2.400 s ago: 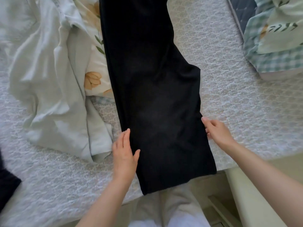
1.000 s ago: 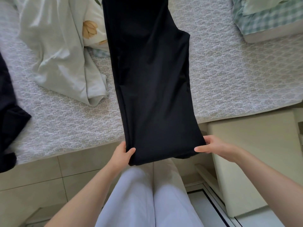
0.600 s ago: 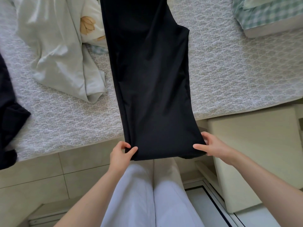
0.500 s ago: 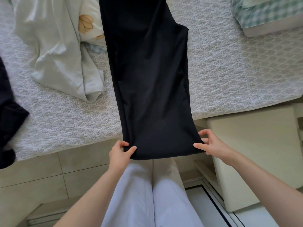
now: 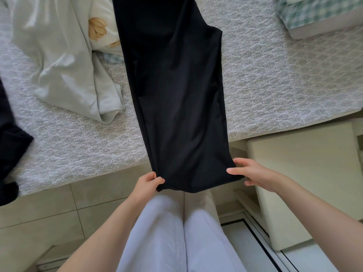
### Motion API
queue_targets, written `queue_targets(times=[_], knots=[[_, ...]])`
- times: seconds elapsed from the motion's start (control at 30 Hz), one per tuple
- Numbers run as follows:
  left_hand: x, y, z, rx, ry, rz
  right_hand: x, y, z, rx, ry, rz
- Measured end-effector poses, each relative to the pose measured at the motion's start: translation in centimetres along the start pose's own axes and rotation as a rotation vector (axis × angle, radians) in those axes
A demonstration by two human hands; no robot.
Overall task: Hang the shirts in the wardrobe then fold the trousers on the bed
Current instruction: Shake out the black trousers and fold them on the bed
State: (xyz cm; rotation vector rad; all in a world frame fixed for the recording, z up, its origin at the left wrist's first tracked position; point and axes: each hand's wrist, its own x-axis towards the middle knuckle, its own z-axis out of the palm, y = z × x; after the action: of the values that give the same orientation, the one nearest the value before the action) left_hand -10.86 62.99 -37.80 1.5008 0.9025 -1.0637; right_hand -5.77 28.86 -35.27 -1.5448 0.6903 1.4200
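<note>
Our left hand (image 5: 146, 184) pinched the near left corner of the long black trousers (image 5: 176, 95), thumb on top and fingers curled under the hem. Our right hand (image 5: 253, 175) held the near right corner more loosely, thumb laid flat over the cloth and fingers spread beneath it. That lighter hold seemed to us the first risk: if the slack cloth slid out, the corner could drop toward the beige tiled floor (image 5: 49, 213) in front of our white-trousered legs (image 5: 176, 232). The hem hung in the air past the mattress edge, and the rest of the trousers lay lengthwise up the white lace-patterned bed (image 5: 275, 85), running out of view at the top. With so much length overhanging toward us, we judged that a pull in our direction could drag the whole garment off the bed. The two legs looked stacked one on the other, and a ridge ran along the left side, so carrying the hem forward unevenly could shear the layers apart and crease the fold. Just beside the left edge lay a crumpled pale green garment (image 5: 64, 61) and a flower-printed pillow (image 5: 100, 30), which the trousers appeared to overlap; folding over that lump could leave the stack crooked. We could not see the waistband, so we could not tell whether it lay square.
</note>
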Motion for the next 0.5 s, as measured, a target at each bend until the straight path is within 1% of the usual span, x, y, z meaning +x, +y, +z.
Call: queue_targets(times=[0.13,0.23,0.3,0.43,0.5], knots=[[-0.9,0.6,0.0,-0.123,-0.075,-0.016,0.2,-0.6,0.2,0.049,-0.087,0.014],[-1.0,0.7,-0.2,-0.148,-0.091,-0.028,0.3,-0.7,0.2,0.112,-0.123,0.018],[-0.9,0.7,-0.6,-0.162,-0.095,-0.032,0.6,-0.9,0.4,0.142,-0.095,0.016],[-0.9,0.2,-1.4,-0.185,-0.056,-0.019,1.0,-0.6,-0.1,0.253,0.069,-0.077],[-1.0,0.0,-1.7,-0.212,-0.016,-0.006,0.9,-0.3,-0.6,0.285,0.078,-0.111]])
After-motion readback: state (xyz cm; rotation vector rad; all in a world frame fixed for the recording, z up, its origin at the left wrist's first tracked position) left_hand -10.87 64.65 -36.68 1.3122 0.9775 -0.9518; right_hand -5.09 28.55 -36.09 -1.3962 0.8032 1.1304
